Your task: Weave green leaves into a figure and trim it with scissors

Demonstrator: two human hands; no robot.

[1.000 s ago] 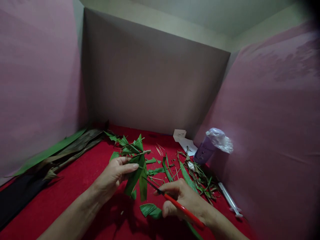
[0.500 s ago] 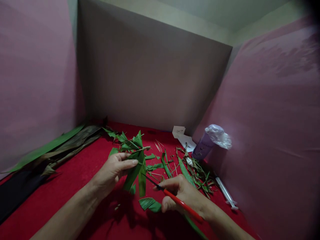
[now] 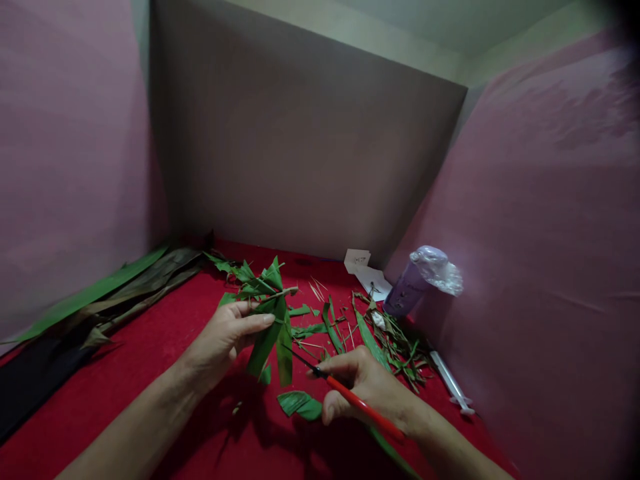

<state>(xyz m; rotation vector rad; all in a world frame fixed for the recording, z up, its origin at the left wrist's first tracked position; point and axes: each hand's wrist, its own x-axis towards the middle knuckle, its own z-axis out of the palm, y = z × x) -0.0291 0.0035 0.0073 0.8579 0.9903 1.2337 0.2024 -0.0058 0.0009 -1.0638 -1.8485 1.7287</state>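
Note:
My left hand [image 3: 241, 331] is closed, pinching a small bundle of green leaf strips [image 3: 269, 339] gathered around a twig [image 3: 280, 295]. Two strips hang down from the thumb, and folded leaf pieces stick out above. My right hand [image 3: 367, 387] is closed on a red-handled tool [image 3: 357, 401] with a thin, dark pointed tip, whose exact kind I cannot tell. Its tip is right by the hanging strip on the right; whether they touch is unclear. A loose cut leaf piece [image 3: 300, 405] sits just left of my right thumb.
Leaf scraps [image 3: 330, 328] and thin sticks litter the red cloth [image 3: 150, 340]. At right are a heap of stems [image 3: 400, 350], a purple container [image 3: 406, 290] with clear plastic on top, a syringe [image 3: 451, 381] and white papers [image 3: 373, 283]. Long leaves [image 3: 113, 290] lie left. Pink and grey panels enclose the space.
The leaf bundle and my left hand have shifted very slightly left and up. The tool's tip stays beside the hanging strip; both hands keep their hold.

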